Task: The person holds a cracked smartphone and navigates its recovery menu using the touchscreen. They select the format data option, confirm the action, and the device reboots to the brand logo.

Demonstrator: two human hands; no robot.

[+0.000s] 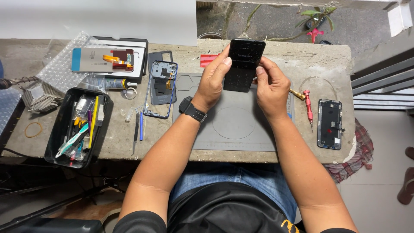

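A black phone (242,62) with a cracked, lit screen is held upright above the grey work mat (235,125). My left hand (214,80) grips its left edge, thumb resting on the glass near the top. My right hand (271,88) holds its right edge, thumb pressed against the side. A black watch sits on my left wrist. The phone's lower back is hidden behind my fingers.
An opened blue phone frame (161,88) lies left of the mat. A black tool tray (77,127) sits further left. A red screwdriver (308,105) and a phone screen part (330,124) lie on the right. A replacement display (103,59) rests on bubble wrap.
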